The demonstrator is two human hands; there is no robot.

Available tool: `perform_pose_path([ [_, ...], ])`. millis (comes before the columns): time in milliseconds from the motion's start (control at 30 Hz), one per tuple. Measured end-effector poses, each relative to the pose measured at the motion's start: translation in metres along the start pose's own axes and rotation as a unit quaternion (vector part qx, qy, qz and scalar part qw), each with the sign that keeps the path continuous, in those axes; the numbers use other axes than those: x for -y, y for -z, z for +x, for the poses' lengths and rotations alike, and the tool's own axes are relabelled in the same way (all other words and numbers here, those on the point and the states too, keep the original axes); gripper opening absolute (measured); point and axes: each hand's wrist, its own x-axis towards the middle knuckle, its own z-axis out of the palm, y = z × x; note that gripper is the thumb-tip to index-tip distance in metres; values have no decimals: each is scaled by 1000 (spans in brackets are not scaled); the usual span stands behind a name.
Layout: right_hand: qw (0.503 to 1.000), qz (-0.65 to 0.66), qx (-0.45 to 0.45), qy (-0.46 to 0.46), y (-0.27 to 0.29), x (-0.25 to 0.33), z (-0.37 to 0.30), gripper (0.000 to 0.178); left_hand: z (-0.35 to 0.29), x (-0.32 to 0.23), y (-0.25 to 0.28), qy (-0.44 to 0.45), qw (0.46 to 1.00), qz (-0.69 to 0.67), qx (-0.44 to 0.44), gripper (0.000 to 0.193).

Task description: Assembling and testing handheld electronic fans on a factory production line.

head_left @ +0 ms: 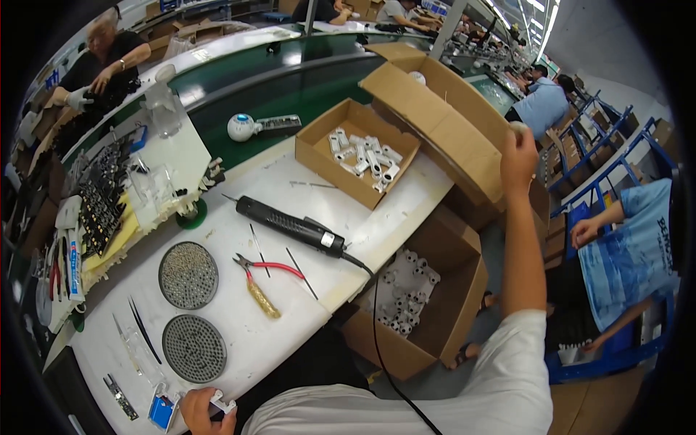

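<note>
Factory hall stretches back along a green conveyor (297,90), and from where I stand a co-worker in a blue shirt (631,246) is off to the right. White surface (217,232) beside the belt; an open floor carton (464,268) of white round pieces below it. At the far end a tall carton (435,116) leans near a shallow box (330,176) of white parts (373,156). Nearer lie a screwdriver (290,223), a screw tray (162,286), a second tray (174,371) and pliers (261,296).

The right hand (519,154) is raised at the tall carton's edge, fingers closed, apparently pinching a pale piece (518,126) too small to identify. The left hand (206,412) grips a white housing (220,401) at the near edge, just beside a blue piece (161,412).

I judge the step to be handling single pieces at the carton; that calls for clearing its flap and keeping the housing steady.

Print shows on the shirt and on a white-and-blue tube (75,268); I see no label on the housing.
</note>
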Motion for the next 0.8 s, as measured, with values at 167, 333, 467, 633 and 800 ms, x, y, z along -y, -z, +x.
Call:
perform_pose_path([
  [167,938,-73,306,-146,-102,-76,70,31,3,-3,-5,-3,1000,1,-27,45],
  [333,884,-99,453,-50,-187,-67,98,32,4,-5,-3,35,999,12,-16,46],
  [467,797,-58,579,-159,-226,-45,106,38,1,-7,-4,56,998,8,-8,46],
  [633,768,-151,590,-199,-284,-78,99,43,5,-10,0,60,998,-4,-7,44],
  [800,774,-122,582,-217,-308,-108,102,46,16,-15,3,41,999,-13,-19,44],
])
